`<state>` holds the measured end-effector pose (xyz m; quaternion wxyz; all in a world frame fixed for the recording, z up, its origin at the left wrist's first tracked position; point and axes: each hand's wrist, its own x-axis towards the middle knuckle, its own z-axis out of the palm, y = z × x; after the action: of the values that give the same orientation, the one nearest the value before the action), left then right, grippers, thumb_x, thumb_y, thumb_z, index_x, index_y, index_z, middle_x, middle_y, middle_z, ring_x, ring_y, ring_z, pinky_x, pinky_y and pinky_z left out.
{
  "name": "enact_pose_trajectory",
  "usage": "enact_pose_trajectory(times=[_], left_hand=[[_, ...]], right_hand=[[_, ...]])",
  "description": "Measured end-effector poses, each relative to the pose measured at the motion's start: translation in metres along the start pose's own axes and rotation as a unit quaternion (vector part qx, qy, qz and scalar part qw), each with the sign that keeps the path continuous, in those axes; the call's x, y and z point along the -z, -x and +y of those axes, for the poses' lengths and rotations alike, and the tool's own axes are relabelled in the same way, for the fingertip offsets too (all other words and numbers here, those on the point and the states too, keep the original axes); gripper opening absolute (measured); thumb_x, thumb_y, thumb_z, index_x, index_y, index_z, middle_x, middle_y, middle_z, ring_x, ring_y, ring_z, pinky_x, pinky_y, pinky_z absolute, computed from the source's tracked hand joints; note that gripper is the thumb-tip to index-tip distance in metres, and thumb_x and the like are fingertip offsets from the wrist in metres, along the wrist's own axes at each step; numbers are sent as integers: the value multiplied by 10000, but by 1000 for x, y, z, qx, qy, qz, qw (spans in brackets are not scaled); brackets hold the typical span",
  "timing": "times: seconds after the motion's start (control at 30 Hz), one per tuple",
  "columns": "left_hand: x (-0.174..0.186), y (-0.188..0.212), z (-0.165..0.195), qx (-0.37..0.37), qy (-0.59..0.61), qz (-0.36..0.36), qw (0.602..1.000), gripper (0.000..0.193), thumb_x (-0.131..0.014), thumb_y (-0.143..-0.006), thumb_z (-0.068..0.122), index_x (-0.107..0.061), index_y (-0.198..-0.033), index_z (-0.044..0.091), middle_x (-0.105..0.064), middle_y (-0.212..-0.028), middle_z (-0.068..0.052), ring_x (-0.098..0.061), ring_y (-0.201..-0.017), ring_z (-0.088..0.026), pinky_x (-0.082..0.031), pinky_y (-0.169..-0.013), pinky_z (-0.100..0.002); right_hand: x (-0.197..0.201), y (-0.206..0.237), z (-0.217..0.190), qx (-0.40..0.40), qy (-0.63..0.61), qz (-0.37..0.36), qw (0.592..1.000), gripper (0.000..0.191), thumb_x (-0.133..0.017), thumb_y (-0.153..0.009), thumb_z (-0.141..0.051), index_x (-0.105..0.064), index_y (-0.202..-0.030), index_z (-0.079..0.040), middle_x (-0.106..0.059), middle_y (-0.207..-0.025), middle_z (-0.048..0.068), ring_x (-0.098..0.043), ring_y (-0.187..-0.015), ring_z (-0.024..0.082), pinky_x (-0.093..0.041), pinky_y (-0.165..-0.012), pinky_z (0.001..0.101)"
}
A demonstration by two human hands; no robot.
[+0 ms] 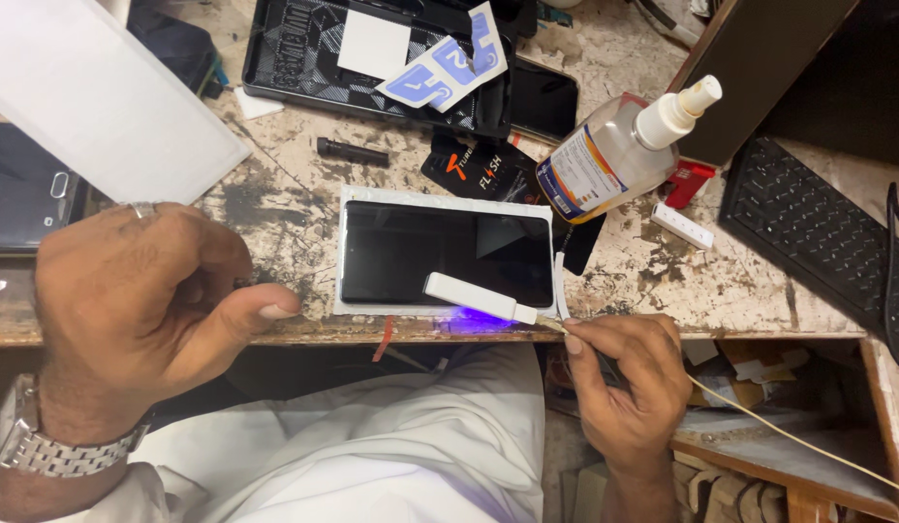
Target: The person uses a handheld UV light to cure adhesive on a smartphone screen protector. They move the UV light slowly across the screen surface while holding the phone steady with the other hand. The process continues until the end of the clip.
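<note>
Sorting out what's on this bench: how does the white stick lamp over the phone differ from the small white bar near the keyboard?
The white stick lamp is longer, has a cord, glows violet and lies across the phone, held at its cord end by the right hand. The small white bar is shorter, shows no cord or glow, and lies untouched on the worn benchtop. Both are white, slim and rectangular.

We see a dark phone screen mid-bench, a black packet behind it, and blue-white sticker tabs farther back.
</note>
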<state>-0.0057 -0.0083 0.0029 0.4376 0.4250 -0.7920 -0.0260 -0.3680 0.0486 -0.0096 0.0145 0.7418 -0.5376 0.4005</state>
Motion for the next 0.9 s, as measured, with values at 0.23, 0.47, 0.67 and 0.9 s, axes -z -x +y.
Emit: enact_pose_trajectory(times=[0.23, 0.47, 0.67, 0.9], left_hand=[[1, 0, 0, 0, -8, 1, 1000, 475, -790, -897, 483, -557, -731, 105, -554, -586, 15, -527, -516, -114, -378, -451, -256], [1, -1, -2, -2, -7, 6, 1000, 486, -780, -883, 506, -561, -725, 102, -528, -561, 21, -515, -497, -114, -374, -446, -262], [3, -3, 0, -3, 0, 10, 1000, 482, -776, -888, 511, -572, -738, 101, -520, -563, 25, -514, -504, -117, -377, -484, -283], [4, -4, 0, 1, 10, 10, 1000, 474, -781, -887, 504, -578, -752, 97, -516, -564, 24, -517, -510, -117, -379, -499, -292]], right_hand=[[-4, -3, -3, 6, -2, -6, 1000, 147, -781, -880, -11, -734, -1011, -59, -703, -962, 47, -648, -938, 201, -499, -861, 319], [-7, -5, -6, 14, -7, -19, 1000, 136, -777, -896, -30, -731, -1020, -63, -707, -981, 50, -651, -947, 199, -507, -862, 320], [-11, -7, -9, 26, -3, -23, 999, 140, -786, -884, -26, -740, -1011, -62, -706, -967, 45, -643, -929, 194, -504, -853, 321], [-14, -11, -14, 32, -10, -25, 999, 146, -792, -873, -22, -740, -1002, -67, -709, -967, 38, -649, -929, 188, -502, -847, 310]])
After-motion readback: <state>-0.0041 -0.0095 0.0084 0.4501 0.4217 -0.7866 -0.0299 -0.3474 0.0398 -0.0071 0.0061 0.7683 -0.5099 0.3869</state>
